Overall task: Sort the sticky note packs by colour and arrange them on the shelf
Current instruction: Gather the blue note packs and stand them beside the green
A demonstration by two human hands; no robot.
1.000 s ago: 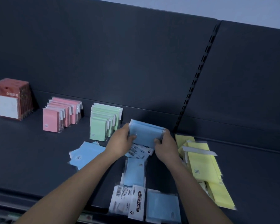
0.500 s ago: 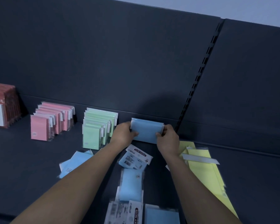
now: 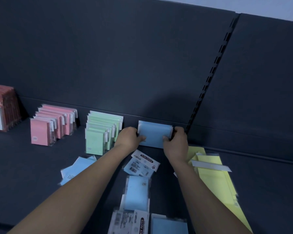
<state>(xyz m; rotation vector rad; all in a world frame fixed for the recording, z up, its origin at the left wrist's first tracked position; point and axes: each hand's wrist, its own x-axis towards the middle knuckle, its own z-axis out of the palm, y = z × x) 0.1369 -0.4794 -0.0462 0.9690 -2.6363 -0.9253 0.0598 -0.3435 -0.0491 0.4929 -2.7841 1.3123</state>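
against shelf back wall, blue stack [image 3: 154, 134] stands upright just right of green row [image 3: 102, 132]. left hand [image 3: 128, 138] & right hand [image 3: 175, 142] pinch its ends, thumbs on front, prob. squaring packs (loose blue packs [image 3: 136, 191], yellow packs [image 3: 211, 168] unsorted nearer).

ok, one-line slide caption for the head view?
The left hand and right hand hold a blue pack stack upright beside the green row on the shelf.
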